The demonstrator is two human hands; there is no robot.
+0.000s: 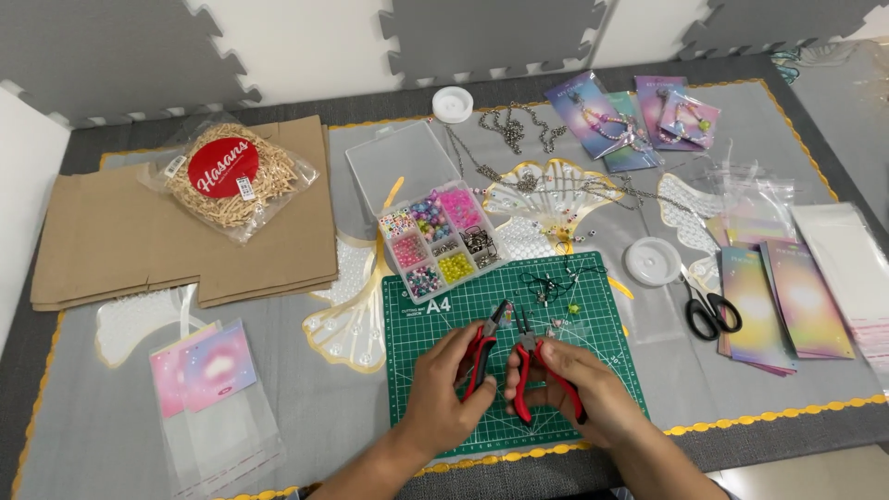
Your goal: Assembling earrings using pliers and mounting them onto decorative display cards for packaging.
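Place: a home craft station for bead jewellery is suggested, laid out on a table (111, 435) under a grey cloth with yellow trim.
Backdrop: grey and white interlocking foam mats (278, 46) are propped behind the table.
Work surface: a green cutting mat (593, 370) is laid at the front edge.
Supplies: a clear compartment box of coloured beads (437, 243), loose metal chains (519, 125) and spools of cord (652, 260) are spread about.
Packing: printed backing cards (787, 301), clear sleeves (847, 255) and flat brown paper bags (120, 241) are stacked at the sides.
Tools: two red-handled pliers (505, 356) and black scissors (708, 310) are seen.
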